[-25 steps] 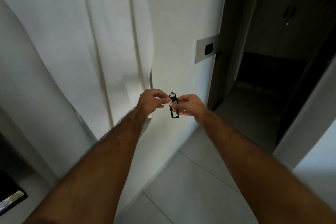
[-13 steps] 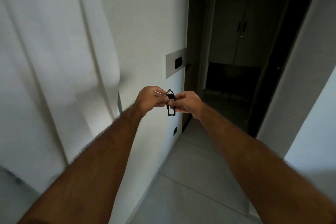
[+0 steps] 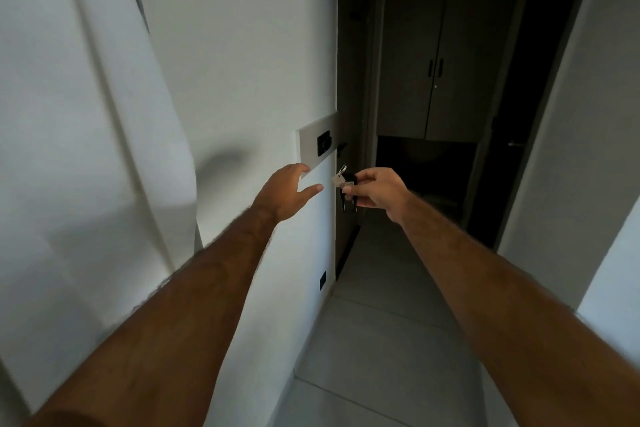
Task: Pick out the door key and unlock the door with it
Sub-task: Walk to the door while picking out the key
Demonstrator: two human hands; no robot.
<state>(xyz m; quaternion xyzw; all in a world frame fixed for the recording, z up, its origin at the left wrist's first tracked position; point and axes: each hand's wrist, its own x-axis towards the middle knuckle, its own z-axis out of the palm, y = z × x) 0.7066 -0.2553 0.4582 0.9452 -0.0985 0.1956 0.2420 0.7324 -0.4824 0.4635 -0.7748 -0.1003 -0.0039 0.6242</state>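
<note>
My right hand [image 3: 375,191] pinches a small silver key [image 3: 338,180] on a ring, with a black fob [image 3: 349,205] hanging below the fingers. The key points left toward the edge of the white wall. My left hand [image 3: 285,193] is open, fingers spread, reaching forward against the white wall just below a grey panel [image 3: 313,146] with a black switch [image 3: 324,143]. A dark door handle [image 3: 342,148] sticks out just past the wall's edge, above the key. The door itself lies in shadow and its lock is not visible.
A dim corridor runs ahead with a pale tiled floor [image 3: 388,340]. A dark cupboard with two doors [image 3: 434,80] stands at the far end. A white wall [image 3: 588,114] flanks the right. A white curtain [image 3: 86,149] hangs on the left.
My hands have come apart. The left hand let go of the keys and moved forward to the wall, while the right hand kept the keys. The view has turned right toward the corridor.
</note>
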